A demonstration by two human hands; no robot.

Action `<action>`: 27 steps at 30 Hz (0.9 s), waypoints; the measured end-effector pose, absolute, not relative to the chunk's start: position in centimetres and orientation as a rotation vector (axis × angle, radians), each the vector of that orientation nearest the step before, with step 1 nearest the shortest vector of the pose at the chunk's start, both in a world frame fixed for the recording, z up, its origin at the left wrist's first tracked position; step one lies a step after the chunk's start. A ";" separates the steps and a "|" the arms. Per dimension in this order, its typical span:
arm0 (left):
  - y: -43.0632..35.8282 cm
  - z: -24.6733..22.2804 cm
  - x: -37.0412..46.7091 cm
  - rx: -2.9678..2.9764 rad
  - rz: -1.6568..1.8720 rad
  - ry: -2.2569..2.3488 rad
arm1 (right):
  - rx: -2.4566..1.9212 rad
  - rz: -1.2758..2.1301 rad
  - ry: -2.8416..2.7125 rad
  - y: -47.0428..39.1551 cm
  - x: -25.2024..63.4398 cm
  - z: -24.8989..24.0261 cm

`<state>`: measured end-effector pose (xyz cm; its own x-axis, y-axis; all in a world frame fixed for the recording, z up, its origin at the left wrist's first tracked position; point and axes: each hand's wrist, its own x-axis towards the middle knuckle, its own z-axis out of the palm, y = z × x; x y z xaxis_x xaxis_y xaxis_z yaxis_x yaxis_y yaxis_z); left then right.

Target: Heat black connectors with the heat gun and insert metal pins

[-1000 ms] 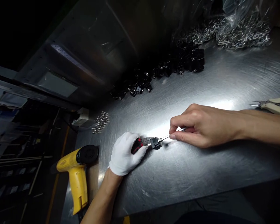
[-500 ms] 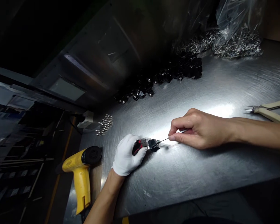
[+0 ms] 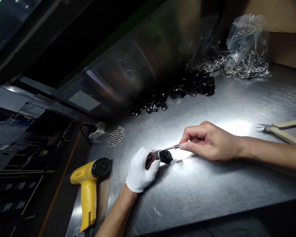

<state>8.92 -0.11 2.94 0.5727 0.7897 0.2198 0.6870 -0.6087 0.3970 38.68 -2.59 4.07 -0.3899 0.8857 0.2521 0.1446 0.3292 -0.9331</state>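
My left hand (image 3: pixel 141 169), in a white glove, is wrapped round red-and-black pliers (image 3: pixel 151 158). A small black part (image 3: pixel 166 157) sits at the jaws of the pliers. My bare right hand (image 3: pixel 208 141) pinches a thin metal rod (image 3: pixel 171 147) with a small metal piece (image 3: pixel 176 146) on it close to the fingertips. The rod's tip reaches the upper edge of the black part; whether they touch, I cannot tell.
A yellow heat gun (image 3: pixel 88 187) lies at the left. Small metal pins (image 3: pixel 116 136) stand beyond it. Black parts (image 3: pixel 197 86) are heaped at the back, near a bag of metal pieces (image 3: pixel 248 65). Cream-handled cutters (image 3: pixel 283 126) lie at the right.
The black part has turned, showing a different side. The rod now meets its upper edge, and a small metal piece shows on the rod near my right fingertips. The camera view has shifted.
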 end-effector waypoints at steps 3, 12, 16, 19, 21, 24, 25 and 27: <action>-0.1 2.9 8.8 2.539 0.554 1.229 | -0.939 1.116 -1.784 -2.5 38.9 4.2; 0.0 2.8 8.7 2.573 0.590 1.179 | -0.952 1.100 -1.811 -2.4 38.7 3.8; 0.0 2.7 8.6 2.569 0.593 1.170 | -0.979 1.129 -1.811 -2.3 38.8 3.7; 0.0 2.7 8.6 2.551 0.582 1.180 | -1.000 1.144 -1.816 -2.5 38.8 3.8; -0.2 2.7 8.7 2.546 0.585 1.197 | -1.016 1.157 -1.816 -2.6 38.9 3.8; -0.1 2.7 8.8 2.528 0.590 1.248 | -1.084 1.142 -1.794 -2.5 39.2 3.4; 0.0 2.7 8.6 2.515 0.594 1.263 | -1.106 1.121 -1.783 -2.2 39.2 3.1; 0.1 2.9 8.2 2.492 0.599 1.290 | -1.124 1.068 -1.763 -1.6 39.1 2.5</action>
